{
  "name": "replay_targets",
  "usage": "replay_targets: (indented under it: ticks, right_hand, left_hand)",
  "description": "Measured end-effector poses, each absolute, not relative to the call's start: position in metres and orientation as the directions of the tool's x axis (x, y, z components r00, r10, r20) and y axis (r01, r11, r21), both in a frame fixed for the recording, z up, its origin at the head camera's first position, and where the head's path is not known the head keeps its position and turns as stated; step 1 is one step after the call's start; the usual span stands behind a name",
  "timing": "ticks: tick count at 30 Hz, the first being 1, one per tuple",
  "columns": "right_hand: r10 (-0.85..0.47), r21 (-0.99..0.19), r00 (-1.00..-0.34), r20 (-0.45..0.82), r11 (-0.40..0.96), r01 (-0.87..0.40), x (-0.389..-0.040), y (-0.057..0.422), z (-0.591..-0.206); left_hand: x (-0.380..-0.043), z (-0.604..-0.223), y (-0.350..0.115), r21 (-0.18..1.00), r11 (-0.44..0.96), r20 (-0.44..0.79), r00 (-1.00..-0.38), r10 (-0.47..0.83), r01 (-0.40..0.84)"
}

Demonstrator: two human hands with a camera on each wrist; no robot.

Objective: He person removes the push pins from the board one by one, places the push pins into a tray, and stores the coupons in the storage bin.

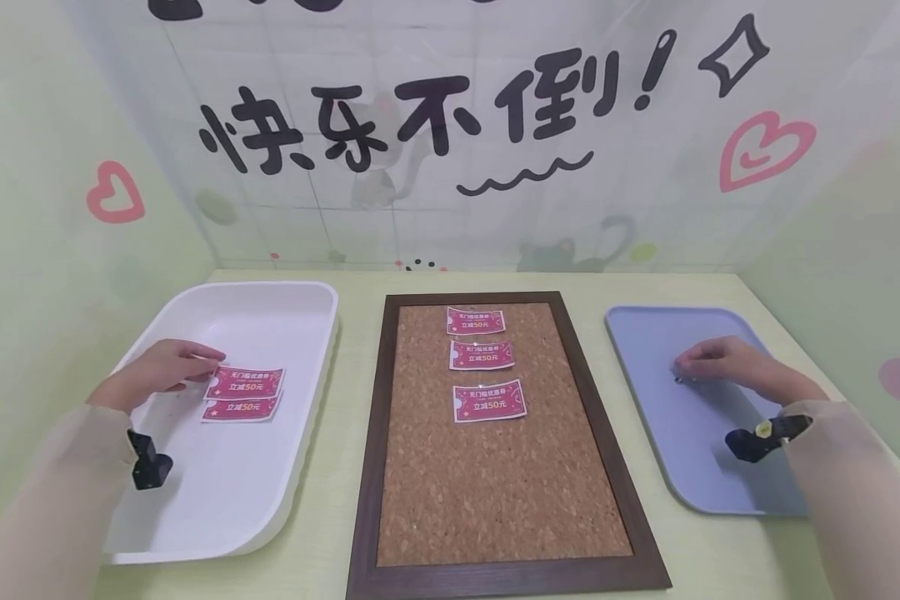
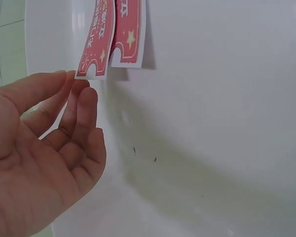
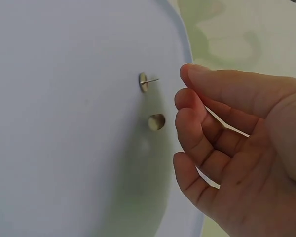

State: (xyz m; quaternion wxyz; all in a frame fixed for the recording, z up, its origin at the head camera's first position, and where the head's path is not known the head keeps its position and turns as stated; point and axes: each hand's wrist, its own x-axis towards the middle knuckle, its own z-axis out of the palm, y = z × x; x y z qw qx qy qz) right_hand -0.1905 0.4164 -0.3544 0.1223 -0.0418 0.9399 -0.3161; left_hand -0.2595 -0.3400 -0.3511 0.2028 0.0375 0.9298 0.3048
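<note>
My left hand [image 1: 161,371] pinches one end of a pink paper coupon [image 1: 245,383] between thumb and fingertips, over the white tray. A second pink coupon [image 1: 240,409] lies partly beneath it. In the left wrist view, the held coupon [image 2: 96,42] bends upward from the fingertips. My right hand [image 1: 727,363] hovers at the blue tray with loosely bent fingers and holds nothing. Close to its fingertips in the right wrist view are two metal thumbtacks: one tack [image 3: 144,82] shows its pin sideways, and the other tack [image 3: 157,122] shows its round head.
Between the trays lies a cork board [image 1: 495,492] in a dark wooden frame. Three pink coupons are on its upper half, the lowest coupon [image 1: 490,402] near the middle. The white tray [image 1: 217,517] is at left, the blue tray [image 1: 708,492] at right. A printed wall stands behind.
</note>
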Motion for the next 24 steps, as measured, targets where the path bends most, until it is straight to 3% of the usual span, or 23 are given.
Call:
replay_targets:
  ticks: [7,16,24]
  right_hand:
    - [-0.167,-0.605,-0.970,-0.177,0.796,-0.027,-0.194,0.406,-0.342]
    - [-0.250,-0.578,-0.966,-0.057,0.798,-0.173,-0.194,0.374,-0.321]
    - [-0.372,-0.563,-0.928,-0.035,0.774,-0.289,-0.191,0.333,-0.301]
  left_hand:
    - [-0.256,-0.340,-0.342,0.578,0.814,-0.359,-0.912,0.197,-0.052]
    - [-0.246,-0.317,-0.335,0.576,0.817,-0.270,-0.940,0.211,0.018]
    - [-0.238,-0.293,-0.309,0.571,0.815,-0.187,-0.951,0.246,0.098]
